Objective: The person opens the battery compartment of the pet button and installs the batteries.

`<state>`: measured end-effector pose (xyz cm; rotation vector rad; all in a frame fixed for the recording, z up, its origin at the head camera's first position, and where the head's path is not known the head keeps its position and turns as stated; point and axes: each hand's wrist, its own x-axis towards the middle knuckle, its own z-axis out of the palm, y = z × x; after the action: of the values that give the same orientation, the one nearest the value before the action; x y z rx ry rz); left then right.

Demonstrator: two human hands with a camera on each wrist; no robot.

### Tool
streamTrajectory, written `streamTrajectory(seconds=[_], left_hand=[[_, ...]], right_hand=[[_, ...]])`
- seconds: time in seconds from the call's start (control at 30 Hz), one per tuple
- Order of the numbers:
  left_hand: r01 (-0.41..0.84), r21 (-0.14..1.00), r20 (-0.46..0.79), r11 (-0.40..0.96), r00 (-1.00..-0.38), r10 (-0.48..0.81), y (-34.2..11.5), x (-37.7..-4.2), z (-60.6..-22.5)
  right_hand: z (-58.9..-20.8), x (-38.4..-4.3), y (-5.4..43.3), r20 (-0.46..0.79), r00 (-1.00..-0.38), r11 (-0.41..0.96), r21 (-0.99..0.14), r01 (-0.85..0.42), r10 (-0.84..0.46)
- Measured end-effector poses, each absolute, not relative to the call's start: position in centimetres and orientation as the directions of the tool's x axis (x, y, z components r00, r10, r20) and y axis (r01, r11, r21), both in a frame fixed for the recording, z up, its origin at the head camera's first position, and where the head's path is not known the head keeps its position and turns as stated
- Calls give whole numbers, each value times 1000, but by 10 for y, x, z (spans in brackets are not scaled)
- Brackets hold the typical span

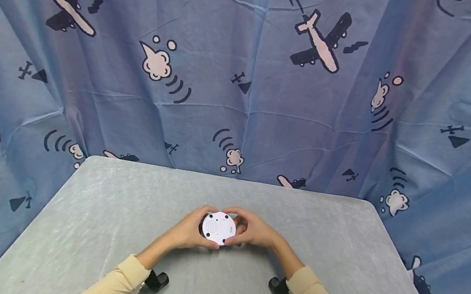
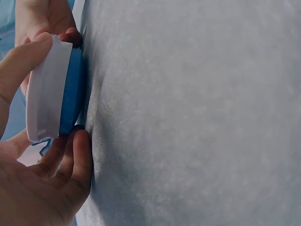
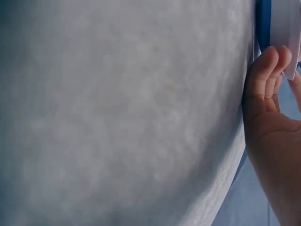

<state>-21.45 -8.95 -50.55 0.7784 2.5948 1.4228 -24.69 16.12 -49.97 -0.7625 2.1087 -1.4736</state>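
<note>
Round white-and-blue device [image 1: 218,228] sat at frame centre on grey table [image 1: 99,213], blue side down; left hand [image 1: 188,232] & right hand [image 1: 254,229] pinched its rim w/ curled fingers; could slip if squeezed unevenly; underside hidden, wrist views cropped, blurry.

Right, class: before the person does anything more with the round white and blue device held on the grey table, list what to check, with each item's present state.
1. Left hand grips the round device: ok.
2. Right hand grips its other side: ok.
3. Device sits on the grey table, blue side down, by the left wrist view: ok.
4. White face with small holes turned up to the head camera: ok.
5. Whether the white and blue parts are joined or loose: cannot tell.
6. Any switch or marking on the blue underside: cannot tell, hidden.
</note>
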Motion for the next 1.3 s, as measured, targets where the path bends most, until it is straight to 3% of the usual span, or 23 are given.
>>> streamTrajectory(seconds=[0.3,0.67,1.03,1.3], left_hand=[[360,839,151,408,-874,461,-89,-212,-503],[165,986,159,-37,-830,535,-87,-208,-502],[138,987,162,-84,-835,525,-83,-208,-495],[-116,963,55,-242,-798,600,-84,-204,-493]], right_hand=[[-499,-242,159,20,-725,310,-896,-318,-688],[-491,-234,166,89,-728,178,-943,-281,-680],[-479,-227,158,156,-760,302,-853,-425,-630],[-475,-224,162,187,-778,283,-860,-425,-599]])
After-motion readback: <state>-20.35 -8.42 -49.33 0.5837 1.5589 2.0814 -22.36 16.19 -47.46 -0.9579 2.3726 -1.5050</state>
